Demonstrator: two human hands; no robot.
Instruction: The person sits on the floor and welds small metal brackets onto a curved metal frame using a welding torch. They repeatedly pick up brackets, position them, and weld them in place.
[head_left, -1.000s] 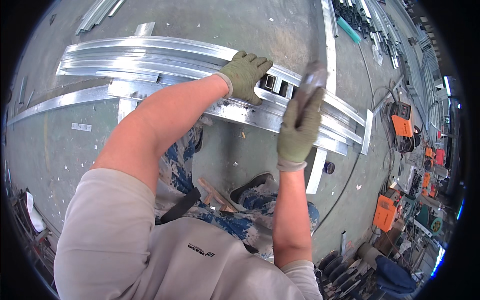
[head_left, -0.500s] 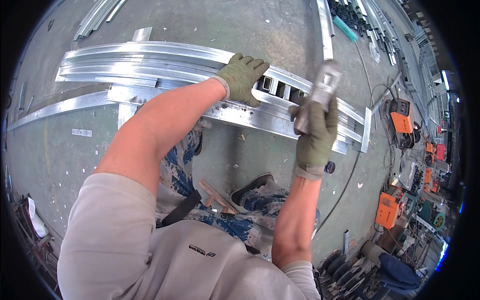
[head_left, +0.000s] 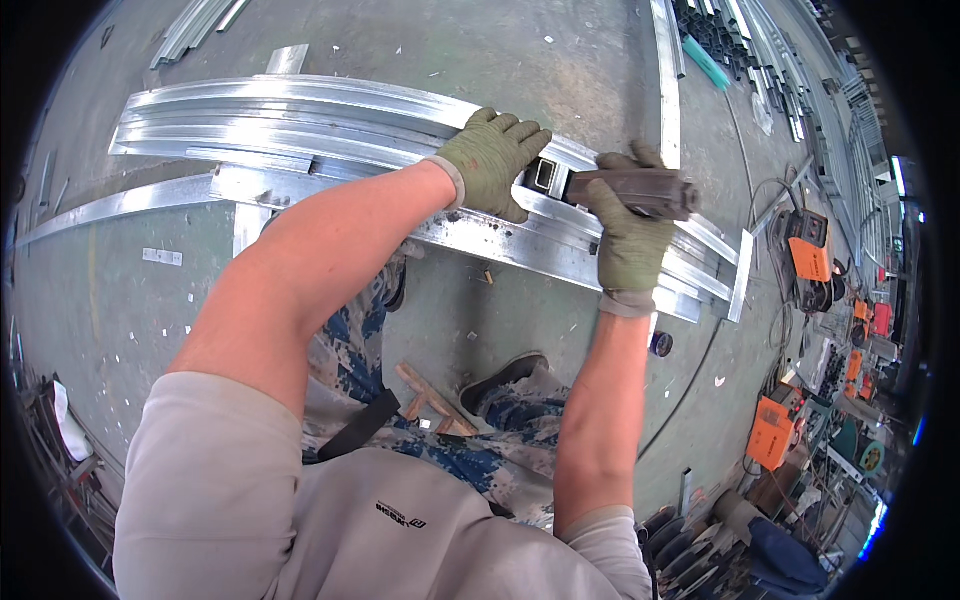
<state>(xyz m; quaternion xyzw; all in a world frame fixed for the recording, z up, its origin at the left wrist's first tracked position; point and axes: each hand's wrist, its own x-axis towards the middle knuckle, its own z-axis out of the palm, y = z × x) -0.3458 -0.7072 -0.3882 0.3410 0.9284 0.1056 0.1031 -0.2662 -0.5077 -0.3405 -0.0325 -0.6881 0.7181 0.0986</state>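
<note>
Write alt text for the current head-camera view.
A person's gloved left hand rests on long, shiny metal channels while the gloved right hand grips a dark, elongated tool over them. The channels lie crosswise in front of the person, above a grey-green floor; orange machines stand on the right.

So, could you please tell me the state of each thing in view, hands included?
Left hand: gloved, resting on the rails, fingers extended
Right hand: gloved, closed around the tool
Tool: gripped; contact with rails unclear
Rails: lying side by side
Holed plate: flat on the floor
Teal piece: lying down
Lower orange machine: on or off, cannot tell
</note>
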